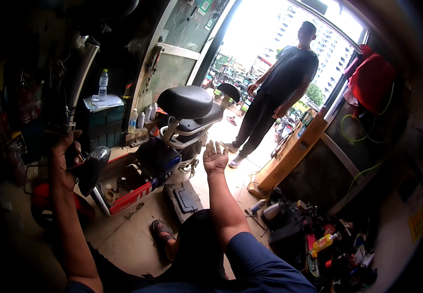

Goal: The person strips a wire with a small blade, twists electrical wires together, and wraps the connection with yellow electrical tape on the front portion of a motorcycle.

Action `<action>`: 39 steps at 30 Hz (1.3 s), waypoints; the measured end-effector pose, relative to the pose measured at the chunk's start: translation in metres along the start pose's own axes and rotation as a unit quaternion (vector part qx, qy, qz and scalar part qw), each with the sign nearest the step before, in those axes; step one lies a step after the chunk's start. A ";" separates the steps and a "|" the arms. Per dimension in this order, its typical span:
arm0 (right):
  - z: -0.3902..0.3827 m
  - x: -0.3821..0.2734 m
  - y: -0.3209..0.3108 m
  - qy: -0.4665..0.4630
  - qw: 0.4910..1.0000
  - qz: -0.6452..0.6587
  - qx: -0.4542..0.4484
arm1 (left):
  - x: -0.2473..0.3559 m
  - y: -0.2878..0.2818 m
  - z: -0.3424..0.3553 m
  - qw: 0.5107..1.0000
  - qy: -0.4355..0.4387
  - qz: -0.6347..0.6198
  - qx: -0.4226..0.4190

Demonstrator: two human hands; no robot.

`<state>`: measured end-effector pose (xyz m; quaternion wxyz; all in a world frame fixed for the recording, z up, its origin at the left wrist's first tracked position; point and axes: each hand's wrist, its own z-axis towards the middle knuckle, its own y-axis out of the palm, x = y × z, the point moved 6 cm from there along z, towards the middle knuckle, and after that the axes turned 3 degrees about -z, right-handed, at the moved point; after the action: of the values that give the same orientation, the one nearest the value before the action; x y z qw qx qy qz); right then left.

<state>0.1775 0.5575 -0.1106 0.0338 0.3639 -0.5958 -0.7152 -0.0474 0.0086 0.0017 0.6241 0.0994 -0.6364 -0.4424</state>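
Note:
My right hand is raised in the middle of the view, palm up and fingers stretched apart, holding nothing. Just behind it stands an electric scooter with a black padded seat and a smaller backrest. My left hand is curled in the shade at the left, above a black rear-view mirror. What its fingers close on is too dark to make out. Below the seat, the scooter's red and white footwell lies open, with small loose parts inside.
A person in dark clothes stands in the bright doorway. A water bottle sits on a dark cabinet at the left. Tools and bottles clutter the lower right, below a tall cardboard box. A grey flat case lies near my knee.

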 end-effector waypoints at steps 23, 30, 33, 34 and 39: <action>0.014 0.004 0.138 -0.001 0.968 -0.184 -0.169 | -0.001 -0.011 0.005 0.999 -0.019 -0.029 0.001; 0.010 0.010 0.225 -0.244 0.720 -0.617 -0.204 | -0.006 -0.002 0.003 0.999 -0.022 -0.046 -0.011; -0.032 0.068 0.162 -0.191 0.565 -0.686 -0.417 | -0.005 -0.007 0.004 0.999 -0.023 -0.036 0.007; -0.053 0.083 0.131 -0.118 0.527 -0.694 -0.476 | -0.003 -0.005 0.002 0.999 -0.023 -0.031 0.010; -0.109 0.098 -0.015 0.137 0.447 -0.654 -0.594 | -0.006 0.001 0.001 0.999 -0.025 -0.033 0.015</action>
<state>0.1723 0.4239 -0.1737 -0.1547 0.6305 0.4018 -0.6458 -0.0465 0.0134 -0.0012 0.5916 0.1185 -0.6544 -0.4557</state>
